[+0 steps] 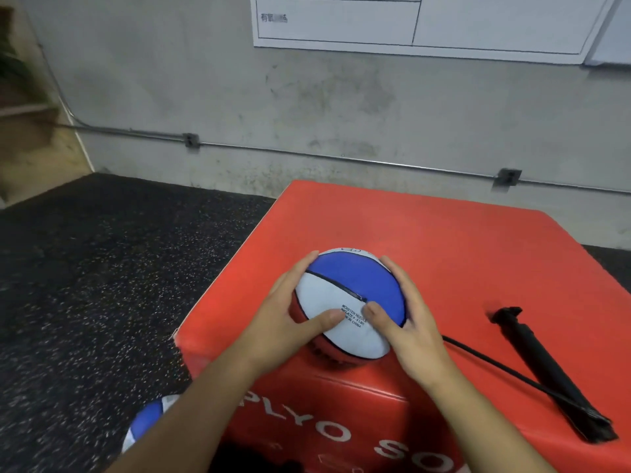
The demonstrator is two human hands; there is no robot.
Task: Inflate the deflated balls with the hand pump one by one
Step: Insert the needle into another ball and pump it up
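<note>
You get soft, even indoor light, a bit dim, with no harsh glare. Only a faint shadow sits under the ball (350,302). The wall pipe (307,155) bows from wide-angle distortion, and the edges look smeared and blurry.

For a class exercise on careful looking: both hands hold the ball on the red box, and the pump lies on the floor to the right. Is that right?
One detail is wrong. The head view shows the pump lying on the red box itself, right of the ball, not on the floor. The left hand and right hand do hold the ball there.
</note>
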